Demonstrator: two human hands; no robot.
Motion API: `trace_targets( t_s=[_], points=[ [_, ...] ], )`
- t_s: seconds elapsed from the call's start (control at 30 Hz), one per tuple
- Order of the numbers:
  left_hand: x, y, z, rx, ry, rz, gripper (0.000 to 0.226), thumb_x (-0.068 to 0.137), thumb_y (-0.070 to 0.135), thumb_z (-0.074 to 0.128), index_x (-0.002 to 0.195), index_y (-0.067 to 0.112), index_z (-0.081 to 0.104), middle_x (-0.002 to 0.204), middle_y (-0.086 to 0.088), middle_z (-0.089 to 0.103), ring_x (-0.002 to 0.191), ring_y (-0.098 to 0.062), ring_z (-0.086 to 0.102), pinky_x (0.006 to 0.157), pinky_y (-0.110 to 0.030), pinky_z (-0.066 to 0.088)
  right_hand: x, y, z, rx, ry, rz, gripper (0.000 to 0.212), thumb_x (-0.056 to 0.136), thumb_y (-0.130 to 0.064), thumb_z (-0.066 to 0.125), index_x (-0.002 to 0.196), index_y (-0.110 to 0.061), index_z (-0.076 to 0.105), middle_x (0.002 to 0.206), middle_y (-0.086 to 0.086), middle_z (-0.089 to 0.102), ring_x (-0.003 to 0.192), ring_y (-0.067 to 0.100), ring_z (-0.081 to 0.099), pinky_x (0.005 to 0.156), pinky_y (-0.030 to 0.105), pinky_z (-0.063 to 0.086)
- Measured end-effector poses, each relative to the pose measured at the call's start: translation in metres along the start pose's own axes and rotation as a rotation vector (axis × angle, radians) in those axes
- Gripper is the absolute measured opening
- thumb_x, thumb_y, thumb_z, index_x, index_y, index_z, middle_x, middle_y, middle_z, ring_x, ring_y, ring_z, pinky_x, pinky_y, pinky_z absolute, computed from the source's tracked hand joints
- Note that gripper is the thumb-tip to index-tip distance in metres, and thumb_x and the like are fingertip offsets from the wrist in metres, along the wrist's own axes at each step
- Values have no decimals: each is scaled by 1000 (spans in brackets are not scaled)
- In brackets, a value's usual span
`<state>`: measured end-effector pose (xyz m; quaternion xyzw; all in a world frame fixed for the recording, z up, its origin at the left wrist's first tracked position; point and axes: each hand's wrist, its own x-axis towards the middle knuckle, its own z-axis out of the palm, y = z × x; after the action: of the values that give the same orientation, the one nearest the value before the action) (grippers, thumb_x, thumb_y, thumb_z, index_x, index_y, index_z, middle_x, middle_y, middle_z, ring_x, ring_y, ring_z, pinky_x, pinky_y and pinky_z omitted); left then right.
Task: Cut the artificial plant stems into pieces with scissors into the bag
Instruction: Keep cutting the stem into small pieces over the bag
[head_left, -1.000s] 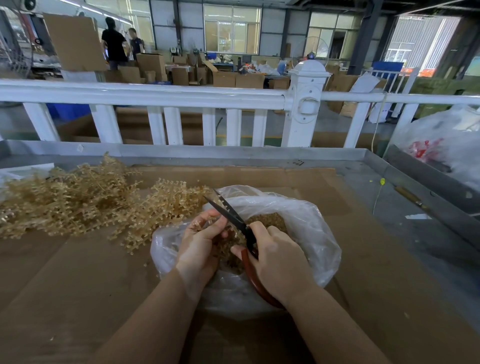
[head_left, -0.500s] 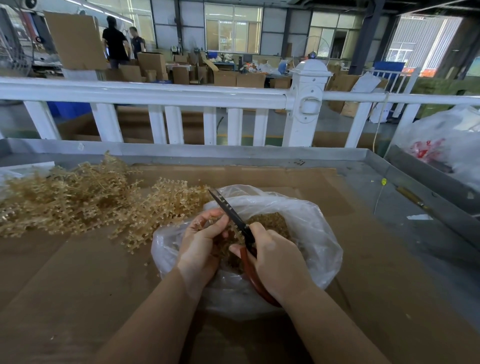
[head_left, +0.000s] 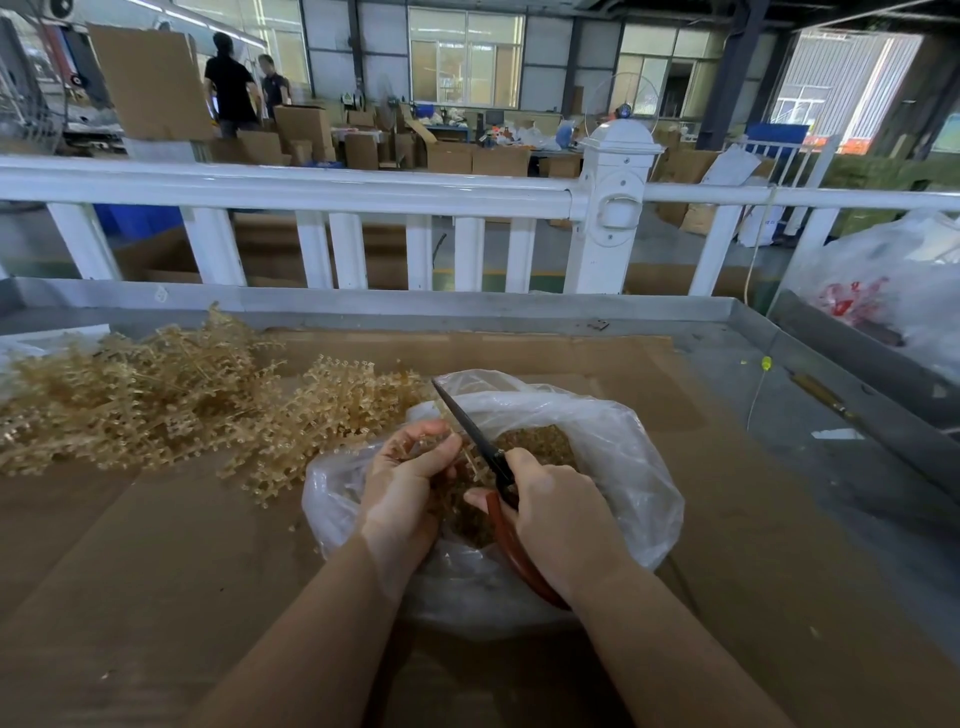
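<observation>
Plant stems (head_left: 156, 400): pale gold, brittle-looking plastic sprigs with small beaded tips, heaped loosely on the left of the tabletop (head_left: 156, 571), the pile's near edge touching the bag (head_left: 613, 467). One short sprig (head_left: 415, 447) is held over the bag's mouth. Bag is thin clear plastic, crumpled, open at top, lying at the middle of the tabletop, with a mass of brown-gold cut pieces (head_left: 540, 441) inside. Scissors (head_left: 483, 447): dark blades, red-brown handles, point aimed up and away to the left, blades look closed together beside the sprig. Tabletop is covered in brown cardboard, grey metal rim around it; white railing (head_left: 311, 187) beyond. Room behind is a warehouse with stacked cardboard boxes (head_left: 306, 130), large windows and two people (head_left: 231, 88) standing far left. Another filled clear bag (head_left: 893, 291) sits at far right. Left hand (head_left: 405, 488) over the bag, fingers curled, thumb and forefinger pinching the sprig. Right hand (head_left: 561, 519) fingers wrapped around the scissor handles, wrist low over the bag's near edge.
</observation>
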<state>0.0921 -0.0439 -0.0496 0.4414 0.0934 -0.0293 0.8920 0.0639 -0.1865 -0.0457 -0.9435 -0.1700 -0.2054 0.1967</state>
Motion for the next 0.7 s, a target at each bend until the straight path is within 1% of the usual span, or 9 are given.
trace_targets(
  t_s=[0.07, 0.17, 0.23, 0.27, 0.4, 0.47, 0.53, 0.6, 0.7],
  points=[
    [0, -1, -1, -2, 0, -4, 25, 76, -5, 65, 99, 3, 65, 80, -16, 71, 70, -26, 71, 57, -34, 58, -1, 0, -2, -9, 7, 3, 44, 92, -60, 39, 107, -22, 53, 83, -6, 65, 77, 10, 63, 64, 14, 36],
    [1, -1, -2, 3, -35, 8, 38, 69, 2, 68, 106, 3, 63, 76, -12, 70, 71, -26, 69, 61, -35, 58, 0, -2, -3, 47, 10, 34, 42, 89, -61, 43, 105, -24, 54, 83, -10, 63, 75, 4, 59, 66, 11, 41],
    [1, -2, -3, 7, -76, 28, 40, 68, 5, 68, 107, 6, 62, 67, -6, 67, 65, -20, 66, 59, -33, 57, 1, -3, -6, 144, 36, 104, 32, 88, -57, 51, 96, -27, 54, 78, -13, 59, 68, -2, 52, 62, 6, 39],
    [2, -2, -4, 4, -97, 30, 37, 68, 6, 67, 105, 7, 63, 69, -6, 68, 64, -18, 66, 59, -32, 58, 2, -4, -7, 181, 58, 134, 27, 87, -54, 55, 92, -27, 54, 75, -14, 57, 65, -3, 50, 60, 5, 37],
    [1, -1, -6, 41, -185, 15, 48, 70, 0, 60, 114, 19, 63, 99, -13, 73, 86, -24, 72, 66, -30, 58, 6, -5, -10, 261, 101, 201, 22, 87, -39, 64, 99, -21, 62, 82, -13, 60, 75, 0, 54, 66, 3, 37],
    [0, 0, -5, 47, -218, 10, 56, 71, -2, 60, 120, 26, 59, 106, -15, 72, 94, -25, 71, 68, -30, 58, 8, -5, -11, 278, 97, 233, 19, 88, -30, 66, 104, -19, 63, 88, -10, 65, 82, 4, 59, 72, 6, 42],
    [-1, 1, -5, 29, -222, 19, 62, 71, -3, 60, 122, 30, 54, 108, -16, 71, 97, -25, 70, 69, -30, 58, 8, -5, -12, 313, 105, 267, 19, 88, -22, 66, 106, -18, 64, 92, -6, 67, 88, 9, 62, 81, 18, 49],
    [-1, 1, -4, 17, -212, 30, 64, 71, -6, 60, 123, 31, 53, 106, -17, 71, 95, -25, 71, 68, -28, 58, 9, -5, -15, 353, 133, 298, 22, 87, -18, 66, 109, -16, 64, 94, -3, 69, 90, 12, 63, 84, 26, 51],
    [-3, 0, -4, 14, -222, 37, 66, 71, -10, 58, 123, 31, 52, 106, -16, 71, 97, -26, 70, 67, -28, 58, 10, -5, -15, 346, 163, 312, 25, 88, -19, 65, 113, -17, 63, 97, -5, 68, 92, 10, 63, 82, 20, 49]
  ],
)
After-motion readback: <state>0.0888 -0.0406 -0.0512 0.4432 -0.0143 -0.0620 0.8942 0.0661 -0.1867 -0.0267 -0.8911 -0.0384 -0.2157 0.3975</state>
